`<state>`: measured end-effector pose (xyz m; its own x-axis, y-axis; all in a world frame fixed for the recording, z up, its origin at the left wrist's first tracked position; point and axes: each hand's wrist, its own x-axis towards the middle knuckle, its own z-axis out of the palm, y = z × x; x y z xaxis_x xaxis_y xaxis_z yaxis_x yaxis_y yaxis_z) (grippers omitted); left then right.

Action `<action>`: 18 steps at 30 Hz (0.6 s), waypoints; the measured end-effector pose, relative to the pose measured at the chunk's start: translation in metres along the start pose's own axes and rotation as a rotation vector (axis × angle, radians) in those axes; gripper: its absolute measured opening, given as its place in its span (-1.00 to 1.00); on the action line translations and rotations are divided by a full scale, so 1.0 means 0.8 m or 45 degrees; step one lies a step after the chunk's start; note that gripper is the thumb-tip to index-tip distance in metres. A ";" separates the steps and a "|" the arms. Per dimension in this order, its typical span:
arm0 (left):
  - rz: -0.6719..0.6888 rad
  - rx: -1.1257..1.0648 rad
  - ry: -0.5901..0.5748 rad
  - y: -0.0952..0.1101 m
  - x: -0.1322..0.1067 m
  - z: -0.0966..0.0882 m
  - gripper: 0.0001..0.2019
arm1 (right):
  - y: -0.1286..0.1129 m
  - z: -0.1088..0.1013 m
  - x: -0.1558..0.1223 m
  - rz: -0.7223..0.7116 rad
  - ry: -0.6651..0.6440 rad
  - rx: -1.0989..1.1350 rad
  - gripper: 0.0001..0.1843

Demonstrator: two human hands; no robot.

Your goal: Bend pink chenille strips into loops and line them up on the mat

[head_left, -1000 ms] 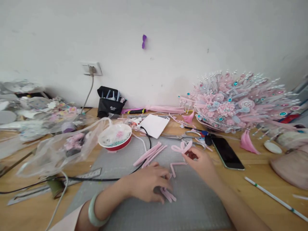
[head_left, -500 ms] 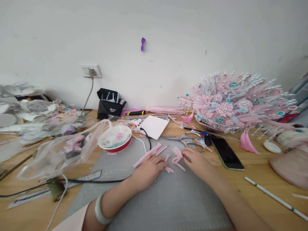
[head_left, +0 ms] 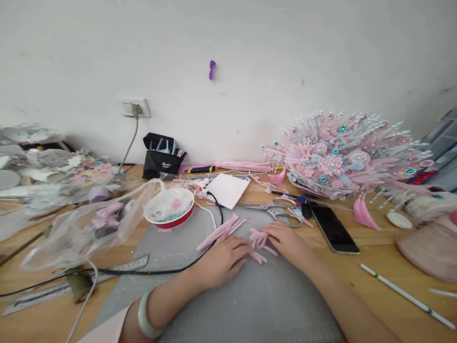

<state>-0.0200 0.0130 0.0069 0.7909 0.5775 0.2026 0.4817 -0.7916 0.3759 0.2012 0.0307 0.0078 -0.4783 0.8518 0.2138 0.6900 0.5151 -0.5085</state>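
On the grey cutting mat (head_left: 250, 305), my left hand (head_left: 226, 257) pinches a short bent pink pipe cleaner (head_left: 257, 257) at its fingertips. Just to the right, my right hand (head_left: 287, 243) has its fingers closed on a looped pink pipe cleaner piece (head_left: 260, 238). The two pink pieces meet or overlap between my hands; whether they are joined I cannot tell. A bundle of longer pink pipe cleaners (head_left: 219, 232) lies behind my left hand. Scissors (head_left: 274, 208) rest beyond my right hand.
A red-rimmed bowl of beads (head_left: 174, 221) and white paper (head_left: 227, 190) stand behind the mat. At right are a phone (head_left: 335, 229), a straw-like stick (head_left: 403, 293) and a large pink beaded headdress (head_left: 335, 157). A black cable (head_left: 157, 272) crosses the mat's left side.
My left hand has shifted right, carrying its short pink piece against the looped one. My right hand has moved slightly left, and its fingers now cover the dark object seen there before.
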 end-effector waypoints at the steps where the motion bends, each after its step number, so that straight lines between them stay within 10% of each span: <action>1: 0.006 0.024 -0.007 0.001 0.000 0.000 -0.65 | -0.002 -0.002 0.001 0.022 -0.001 0.018 -0.74; 13: 0.081 -0.043 -0.052 0.006 0.001 -0.003 -0.83 | 0.008 -0.003 0.007 0.387 0.498 -0.037 -0.76; 18: 0.181 -0.045 -0.113 0.006 0.002 0.000 -0.86 | 0.013 0.022 0.019 0.173 0.265 -0.066 -0.70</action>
<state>-0.0162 0.0101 0.0094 0.8813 0.4387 0.1757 0.3500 -0.8557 0.3812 0.1916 0.0474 -0.0088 -0.2604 0.9122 0.3162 0.7698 0.3939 -0.5022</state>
